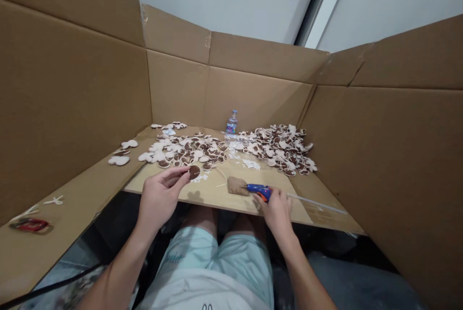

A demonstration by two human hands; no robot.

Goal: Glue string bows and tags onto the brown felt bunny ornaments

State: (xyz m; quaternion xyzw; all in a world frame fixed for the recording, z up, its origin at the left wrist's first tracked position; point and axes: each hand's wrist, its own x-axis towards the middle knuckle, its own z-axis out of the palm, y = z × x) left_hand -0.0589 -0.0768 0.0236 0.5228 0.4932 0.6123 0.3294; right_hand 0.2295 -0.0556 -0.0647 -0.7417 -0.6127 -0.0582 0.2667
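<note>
My left hand [161,195] pinches a round brown piece [194,172] between thumb and fingertips, just above the board [144,179]. On the right, my right hand [275,209] is wrapped round a blue glue gun [259,190] with an orange trigger. A long translucent glue stick [318,202] extends from the gun's rear toward the right. The gun's tip points left and meets a brown block [238,186] on the board. Between my hands lies a thin cream cord [224,176]. Small white paper bits [199,178] are scattered beside the brown piece.
Piles of brown and cream pieces [188,148] spread along the back, with a denser heap [285,148] at right. A plastic bottle [232,123] stands between them. Red-handled snips [32,224] lie at far left. Tall cardboard walls [235,88] surround the work surface.
</note>
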